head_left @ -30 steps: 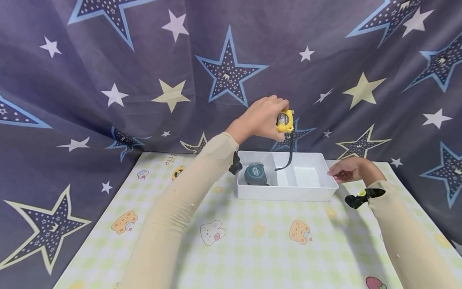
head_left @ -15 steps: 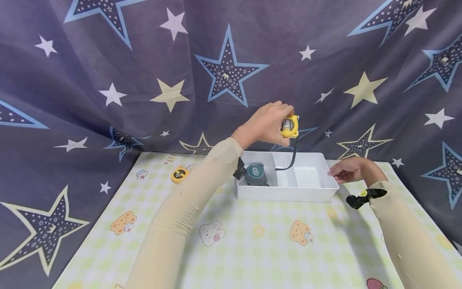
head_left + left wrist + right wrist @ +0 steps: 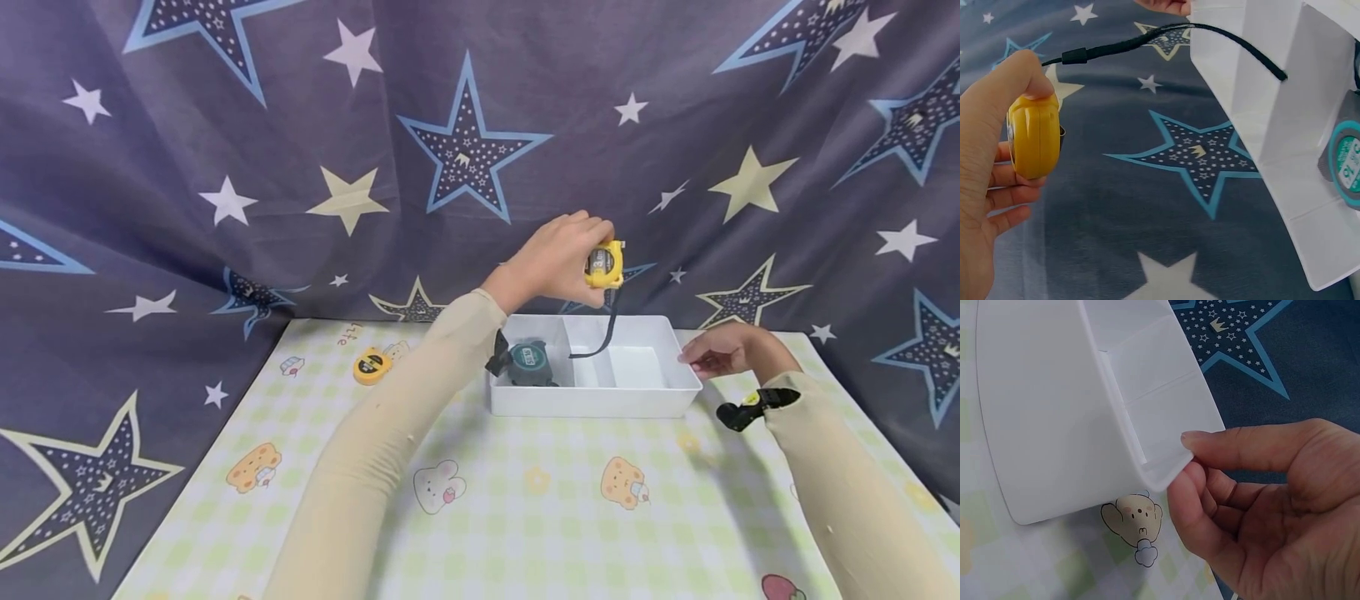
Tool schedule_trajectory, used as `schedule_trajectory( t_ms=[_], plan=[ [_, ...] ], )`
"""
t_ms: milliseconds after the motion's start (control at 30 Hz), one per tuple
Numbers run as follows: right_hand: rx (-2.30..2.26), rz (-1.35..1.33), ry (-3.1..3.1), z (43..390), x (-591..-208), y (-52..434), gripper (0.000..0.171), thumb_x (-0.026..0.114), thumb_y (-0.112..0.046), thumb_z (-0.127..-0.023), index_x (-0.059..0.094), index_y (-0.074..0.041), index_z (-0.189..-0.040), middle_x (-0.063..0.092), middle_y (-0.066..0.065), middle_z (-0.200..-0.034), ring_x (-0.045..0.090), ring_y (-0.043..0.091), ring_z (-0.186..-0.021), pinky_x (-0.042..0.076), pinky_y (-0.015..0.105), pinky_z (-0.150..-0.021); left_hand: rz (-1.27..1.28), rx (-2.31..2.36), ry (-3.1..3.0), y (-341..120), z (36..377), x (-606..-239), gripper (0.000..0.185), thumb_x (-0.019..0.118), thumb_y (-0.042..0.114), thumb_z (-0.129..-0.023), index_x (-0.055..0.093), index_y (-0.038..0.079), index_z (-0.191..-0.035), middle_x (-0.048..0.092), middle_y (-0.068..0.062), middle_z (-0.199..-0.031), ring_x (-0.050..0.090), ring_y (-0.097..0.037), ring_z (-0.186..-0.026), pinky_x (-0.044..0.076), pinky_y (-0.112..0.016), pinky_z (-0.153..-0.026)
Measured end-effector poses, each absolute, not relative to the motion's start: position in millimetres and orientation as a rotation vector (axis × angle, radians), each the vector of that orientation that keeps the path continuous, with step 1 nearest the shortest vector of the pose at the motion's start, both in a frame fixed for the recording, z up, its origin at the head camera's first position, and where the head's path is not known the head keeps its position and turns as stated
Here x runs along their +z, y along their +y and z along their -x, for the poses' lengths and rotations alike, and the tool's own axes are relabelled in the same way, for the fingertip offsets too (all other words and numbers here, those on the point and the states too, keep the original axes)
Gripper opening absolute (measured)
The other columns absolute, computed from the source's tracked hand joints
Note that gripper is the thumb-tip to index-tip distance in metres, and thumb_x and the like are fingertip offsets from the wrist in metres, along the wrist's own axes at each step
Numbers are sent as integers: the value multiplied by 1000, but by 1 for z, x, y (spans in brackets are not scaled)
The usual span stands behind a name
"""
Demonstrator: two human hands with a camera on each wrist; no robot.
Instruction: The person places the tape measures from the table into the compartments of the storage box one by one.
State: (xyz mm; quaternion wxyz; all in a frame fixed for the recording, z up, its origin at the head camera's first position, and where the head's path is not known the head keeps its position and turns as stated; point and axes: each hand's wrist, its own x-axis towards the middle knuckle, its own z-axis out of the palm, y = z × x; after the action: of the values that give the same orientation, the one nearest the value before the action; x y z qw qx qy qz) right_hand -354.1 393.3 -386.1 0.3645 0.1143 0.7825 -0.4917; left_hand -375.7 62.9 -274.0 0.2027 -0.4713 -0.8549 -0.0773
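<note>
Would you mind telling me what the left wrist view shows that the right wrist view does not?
Only the left wrist view shows the left hand gripping the yellow tape measure, its black strap reaching over the tray's rim, and the teal tape measure inside. Only the right wrist view shows the right hand pinching the tray's corner, and the patterned mat. Both show the white tray and star cloth.

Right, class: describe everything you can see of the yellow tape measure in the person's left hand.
The yellow tape measure is a small, rounded case that looks like plastic, with a round label on its face. The left hand grips it in the air above the white tray, thumb on top and fingers curled underneath. A black wrist strap hangs from it, its end dipping into the tray's middle compartment.
</note>
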Motion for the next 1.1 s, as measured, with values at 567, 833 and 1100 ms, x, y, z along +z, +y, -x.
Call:
schedule_trajectory(
  t_ms=[567,833,1100],
  plan=[
    [-1255,-315,2019,354,-384,391,15,62,-5,-96,66,-15,-86,62,-3,-77,61,3,-71,57,18,-74,1329,-25,-2508,66,369,-285,68,73,53,-72,56,18,-128,63,5,-117,52,-13,-103,46,-29,-94],
    [-1253,-311,2019,354,-384,390,14,62,-5,-96,65,-14,-86,62,-3,-77,61,3,-71,57,18,-73,1345,85,-2560,64,371,-301,68,74,53,-72,58,17,-128,64,5,-116,54,-14,-103,47,-31,-92],
    [-1248,-320,2032,353,-382,389,11,64,-5,-95,66,-13,-89,62,-2,-77,61,4,-71,57,19,-73,1396,66,-2631,69,373,-315,63,76,51,-73,58,20,-124,65,6,-115,54,-14,-102,49,-31,-92]
  ],
)
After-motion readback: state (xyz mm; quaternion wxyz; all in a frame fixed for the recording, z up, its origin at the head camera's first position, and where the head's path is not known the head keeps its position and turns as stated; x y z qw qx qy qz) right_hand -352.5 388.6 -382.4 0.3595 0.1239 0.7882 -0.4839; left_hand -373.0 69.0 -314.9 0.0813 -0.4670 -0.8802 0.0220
